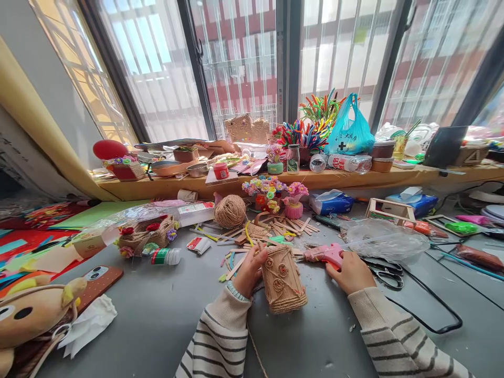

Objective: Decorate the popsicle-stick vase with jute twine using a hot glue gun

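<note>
My left hand is closed on the upper left side of a small craft-stick pot. Jute twine runs around the pot's base, and coiled twine rosettes with red centres decorate its side. It tilts a little. In my right hand, a pink hot glue gun points left toward the pot, with its nozzle end close to the pot's upper right edge. Whether the nozzle touches the pot I cannot tell. A strand of twine hangs below my left hand toward the front edge. Behind the pot lie loose craft sticks.
A ball of twine sits behind the sticks. Scissors and a black cable lie to my right, near a clear plastic bag. Leftward are a small bottle, a phone and a plush bag.
</note>
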Demonstrator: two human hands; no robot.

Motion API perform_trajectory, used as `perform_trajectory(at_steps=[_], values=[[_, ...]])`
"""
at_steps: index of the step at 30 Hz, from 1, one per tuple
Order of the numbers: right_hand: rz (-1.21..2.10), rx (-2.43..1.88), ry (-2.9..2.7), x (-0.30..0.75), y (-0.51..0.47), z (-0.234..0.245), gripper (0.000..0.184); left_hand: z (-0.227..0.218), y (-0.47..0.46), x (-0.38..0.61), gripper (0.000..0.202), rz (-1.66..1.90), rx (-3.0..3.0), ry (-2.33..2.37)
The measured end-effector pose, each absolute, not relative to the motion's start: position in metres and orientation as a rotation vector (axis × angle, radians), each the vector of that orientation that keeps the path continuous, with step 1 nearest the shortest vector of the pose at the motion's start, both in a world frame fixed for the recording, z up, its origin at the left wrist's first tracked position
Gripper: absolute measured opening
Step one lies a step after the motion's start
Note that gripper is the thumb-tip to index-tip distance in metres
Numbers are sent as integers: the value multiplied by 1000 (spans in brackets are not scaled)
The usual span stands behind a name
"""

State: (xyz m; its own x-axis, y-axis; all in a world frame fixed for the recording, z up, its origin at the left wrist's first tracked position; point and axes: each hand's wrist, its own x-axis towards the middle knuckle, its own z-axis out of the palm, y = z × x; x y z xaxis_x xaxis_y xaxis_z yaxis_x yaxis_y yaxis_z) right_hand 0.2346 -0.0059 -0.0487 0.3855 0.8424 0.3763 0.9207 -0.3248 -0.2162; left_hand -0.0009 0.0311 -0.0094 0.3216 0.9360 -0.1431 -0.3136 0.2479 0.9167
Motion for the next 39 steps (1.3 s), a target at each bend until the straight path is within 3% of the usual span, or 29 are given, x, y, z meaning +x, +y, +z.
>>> perform_trajectory(at_steps=[15,26,39], values=[[-271,-1856,-1092,223,-35,-1,54,-5,28,-2,52,974,998,815],[-818,-1595,-1326,221,-37,-3,29,-5,26,-2,47,984,983,817],[-854,-1639,-1362,218,-38,-5,30,-7,27,-3,45,985,975,827]])
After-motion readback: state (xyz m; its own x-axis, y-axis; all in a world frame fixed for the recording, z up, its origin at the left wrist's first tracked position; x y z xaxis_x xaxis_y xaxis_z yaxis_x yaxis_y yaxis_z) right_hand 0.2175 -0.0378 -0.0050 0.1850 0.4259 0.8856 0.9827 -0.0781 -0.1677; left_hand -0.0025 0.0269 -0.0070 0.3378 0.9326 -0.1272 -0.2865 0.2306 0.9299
